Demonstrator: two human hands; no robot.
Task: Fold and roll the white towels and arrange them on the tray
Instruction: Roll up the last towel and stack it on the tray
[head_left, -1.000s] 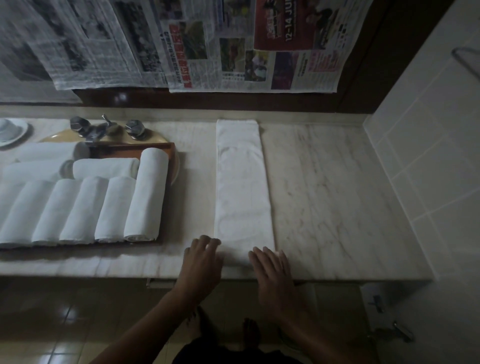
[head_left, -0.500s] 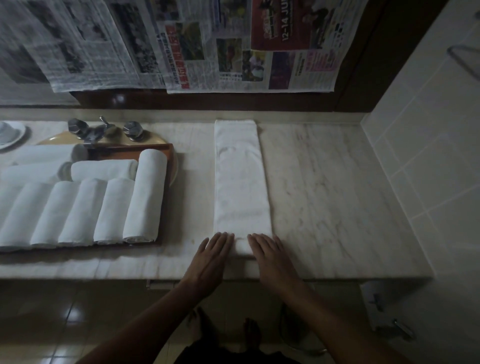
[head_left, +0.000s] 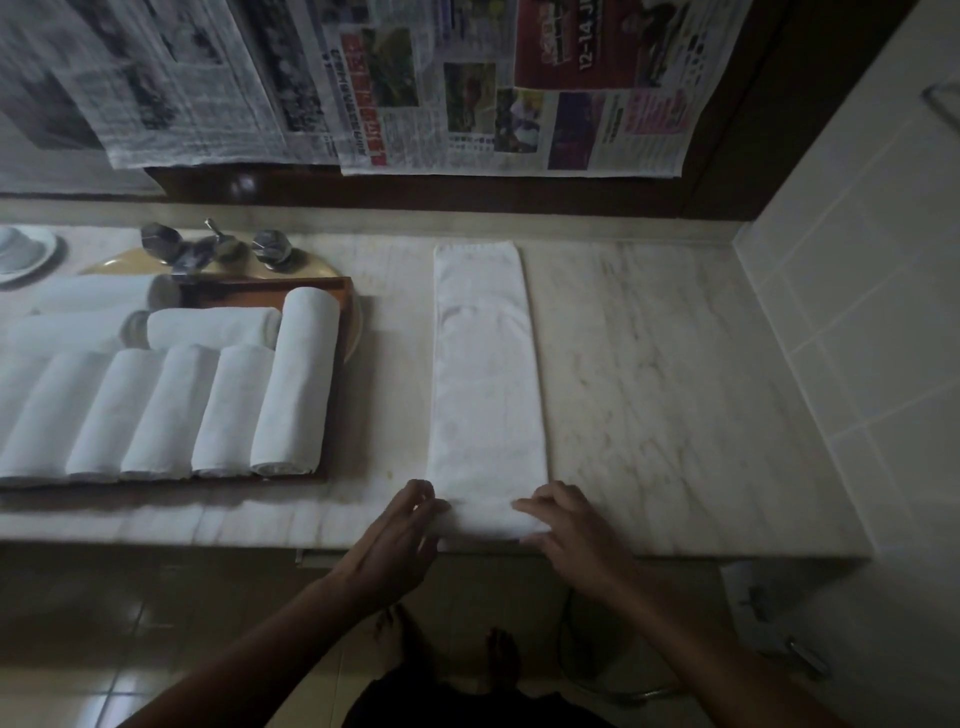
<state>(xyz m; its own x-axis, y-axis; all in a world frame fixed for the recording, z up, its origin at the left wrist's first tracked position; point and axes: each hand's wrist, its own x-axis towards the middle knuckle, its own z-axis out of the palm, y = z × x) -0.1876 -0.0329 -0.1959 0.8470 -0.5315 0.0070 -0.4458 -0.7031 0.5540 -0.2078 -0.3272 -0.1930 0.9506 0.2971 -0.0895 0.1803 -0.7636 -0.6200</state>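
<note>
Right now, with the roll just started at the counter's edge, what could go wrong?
1. The left hand and right hand pinch only the corners of the folded towel; the roll may go loose or skewed.
2. The started roll sits at the counter edge and could slip off.

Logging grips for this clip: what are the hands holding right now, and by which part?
Both the left hand and right hand grip the folded white towel at its near end, one at each side.
</note>
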